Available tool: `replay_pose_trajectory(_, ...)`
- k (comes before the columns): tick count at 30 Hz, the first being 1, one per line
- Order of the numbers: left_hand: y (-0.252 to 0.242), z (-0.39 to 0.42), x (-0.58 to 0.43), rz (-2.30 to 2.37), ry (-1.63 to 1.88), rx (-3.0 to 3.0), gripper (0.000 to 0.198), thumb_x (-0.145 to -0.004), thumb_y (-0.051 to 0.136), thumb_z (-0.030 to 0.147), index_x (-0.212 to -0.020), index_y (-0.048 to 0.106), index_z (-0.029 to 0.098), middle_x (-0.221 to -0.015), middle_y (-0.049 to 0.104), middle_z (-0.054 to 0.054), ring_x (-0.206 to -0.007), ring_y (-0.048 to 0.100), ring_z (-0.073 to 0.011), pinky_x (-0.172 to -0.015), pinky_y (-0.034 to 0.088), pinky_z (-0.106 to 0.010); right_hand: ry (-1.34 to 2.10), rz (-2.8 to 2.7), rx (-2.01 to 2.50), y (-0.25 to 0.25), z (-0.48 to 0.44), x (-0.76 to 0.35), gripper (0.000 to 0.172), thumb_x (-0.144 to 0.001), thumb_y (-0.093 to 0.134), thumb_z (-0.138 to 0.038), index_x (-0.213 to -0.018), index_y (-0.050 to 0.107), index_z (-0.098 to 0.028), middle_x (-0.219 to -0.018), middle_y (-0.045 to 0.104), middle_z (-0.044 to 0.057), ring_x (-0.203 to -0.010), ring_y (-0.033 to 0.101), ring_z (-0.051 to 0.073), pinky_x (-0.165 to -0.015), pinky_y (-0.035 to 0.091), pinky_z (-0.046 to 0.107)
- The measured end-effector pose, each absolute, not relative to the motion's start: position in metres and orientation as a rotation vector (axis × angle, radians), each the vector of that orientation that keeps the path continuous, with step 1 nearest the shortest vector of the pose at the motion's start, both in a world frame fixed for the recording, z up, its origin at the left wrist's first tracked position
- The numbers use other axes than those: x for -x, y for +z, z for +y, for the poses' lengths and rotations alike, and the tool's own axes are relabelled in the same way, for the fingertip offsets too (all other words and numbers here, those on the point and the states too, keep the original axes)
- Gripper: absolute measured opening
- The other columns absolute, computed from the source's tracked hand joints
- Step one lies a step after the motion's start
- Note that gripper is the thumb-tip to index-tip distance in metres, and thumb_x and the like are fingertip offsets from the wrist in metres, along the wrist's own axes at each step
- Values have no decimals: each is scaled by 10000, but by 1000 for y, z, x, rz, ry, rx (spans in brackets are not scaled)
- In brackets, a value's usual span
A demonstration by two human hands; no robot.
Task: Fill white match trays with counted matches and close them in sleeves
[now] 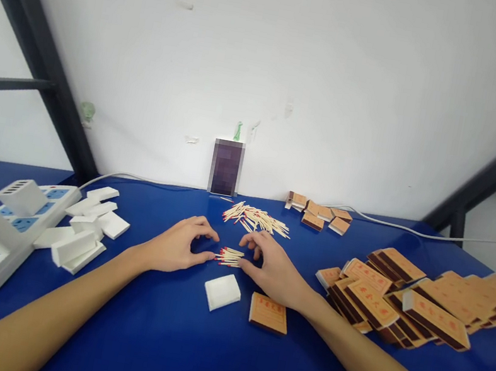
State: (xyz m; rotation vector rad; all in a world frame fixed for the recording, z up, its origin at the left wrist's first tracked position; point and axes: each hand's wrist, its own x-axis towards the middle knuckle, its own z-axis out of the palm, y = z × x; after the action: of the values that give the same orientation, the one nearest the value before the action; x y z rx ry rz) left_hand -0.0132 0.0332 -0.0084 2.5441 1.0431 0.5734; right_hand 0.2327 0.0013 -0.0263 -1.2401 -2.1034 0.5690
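Observation:
A small bundle of matches [229, 257] with red heads lies on the blue table between my hands. My left hand [184, 243] is curved at its left side, thumb and fingers apart, the thumb tip by the match heads. On the right, my right hand [269, 266] is curved with its fingers apart and its thumb at the match ends. Nearer to me are a white inner tray [222, 292] and an orange matchbox sleeve [269, 313]. Behind the hands a loose pile of matches [256, 218] is spread out.
White trays [86, 230] lie left, beside a white power strip [1, 251] with plugged-in adapters. Many matchboxes [371, 303] are heaped right; several small boxes [312, 221] lie at the back. A pixelated dark object [226, 167] stands against the wall.

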Motion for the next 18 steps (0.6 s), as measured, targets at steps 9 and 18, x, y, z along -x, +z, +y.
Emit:
replay_pose_trajectory(9, -10, 31, 8, 1051, 601, -2568, 268, -884, 616, 389, -1073, 674, 209, -1025, 619, -51, -902, 591, -190, -839, 489, -340, 569, -2112, 1229, -27, 3, -236, 255, -799, 614, -149, -1041, 575, -220, -929, 536, 15, -732, 510, 139, -720, 460, 306)
replay_pose_trajectory(18, -9, 32, 6, 1062, 545, -2576, 312, -887, 625, 418, -1125, 672, 221, -1054, 595, -49, -982, 579, -203, -908, 469, -371, 555, -2131, 1214, -26, 1, -234, 226, -830, 660, -272, -1037, 581, -223, -939, 526, 22, -771, 508, 150, -737, 460, 306)
